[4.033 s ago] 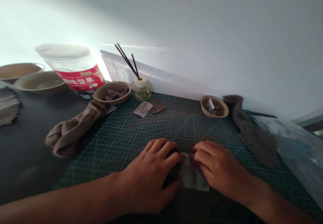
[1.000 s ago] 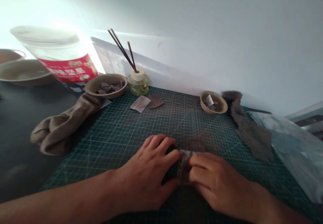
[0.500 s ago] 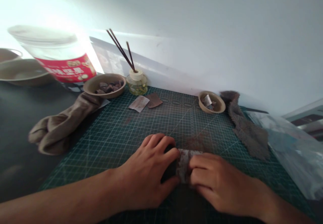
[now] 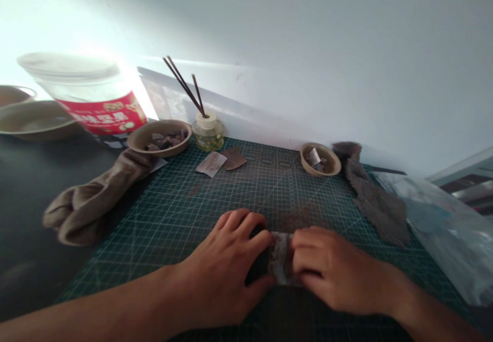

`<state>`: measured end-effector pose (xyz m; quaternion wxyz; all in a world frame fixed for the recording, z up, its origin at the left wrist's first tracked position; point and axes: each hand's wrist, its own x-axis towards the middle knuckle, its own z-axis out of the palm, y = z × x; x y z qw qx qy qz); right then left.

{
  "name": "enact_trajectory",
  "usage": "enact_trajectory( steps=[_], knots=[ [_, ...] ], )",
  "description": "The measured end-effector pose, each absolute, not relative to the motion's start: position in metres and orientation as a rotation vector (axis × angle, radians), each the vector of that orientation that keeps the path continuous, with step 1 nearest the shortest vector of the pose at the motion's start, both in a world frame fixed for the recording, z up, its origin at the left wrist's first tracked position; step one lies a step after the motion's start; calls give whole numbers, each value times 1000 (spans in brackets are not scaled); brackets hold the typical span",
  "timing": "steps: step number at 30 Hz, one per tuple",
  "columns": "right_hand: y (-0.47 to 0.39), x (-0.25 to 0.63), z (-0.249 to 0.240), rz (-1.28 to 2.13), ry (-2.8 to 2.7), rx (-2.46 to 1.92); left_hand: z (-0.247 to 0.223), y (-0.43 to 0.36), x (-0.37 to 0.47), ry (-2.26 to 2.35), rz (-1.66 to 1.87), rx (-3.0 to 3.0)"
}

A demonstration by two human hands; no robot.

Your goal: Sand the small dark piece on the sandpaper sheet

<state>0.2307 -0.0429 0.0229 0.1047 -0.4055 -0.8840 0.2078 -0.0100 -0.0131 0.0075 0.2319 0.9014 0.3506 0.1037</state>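
Observation:
A worn whitish-grey sheet with brown smears, which looks like sandpaper (image 4: pixel 281 260), lies flat on the green cutting mat (image 4: pixel 173 219). The thumb and index finger of my left hand (image 4: pixel 227 267) pin its left edge, while the other fingers rest on the mat. Over the right part of the sheet, my right hand (image 4: pixel 335 270) is closed, fingers curled and pressed down. Whatever it may hold is hidden beneath the fingers. Two more small sheets, one pale (image 4: pixel 211 164) and one brown (image 4: pixel 233 158), lie further back on the mat.
A bowl of brown stone-like pieces (image 4: pixel 159 147) stands back left, near a reed diffuser (image 4: pixel 208 131), a red-labelled tub (image 4: pixel 103 111) and a brown bunched cloth (image 4: pixel 92 198). To the right are a smaller bowl (image 4: pixel 321 170), a grey rag (image 4: pixel 379 208) and a clear plastic bag (image 4: pixel 450 229).
The view has tilted up slightly, so the background sits lower. My right hand has shifted a little away from me over the sheet; my left hand keeps its place at the edge.

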Motion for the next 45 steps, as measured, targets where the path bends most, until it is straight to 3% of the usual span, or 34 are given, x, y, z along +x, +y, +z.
enact_trajectory(
  steps=[5,9,23,27,30,38,45],
  knots=[
    [-40,231,21,471,-2479,-1330,7,-13,-10,956,285,2479],
    [-42,232,21,607,-2603,-1182,8,-13,-10,963,254,2462],
    [-41,230,16,459,-2490,-1254,8,-12,-9,984,263,2473],
    [-42,230,17,474,-2570,-1048,6,-12,-9,975,268,2477],
    [-41,233,18,393,-2485,-1257,4,-13,-11,967,289,2493],
    [-39,230,14,358,-2429,-1298,4,-12,-9,971,284,2499],
    [-41,229,18,478,-2548,-1193,5,-12,-8,962,275,2504]
  ],
)
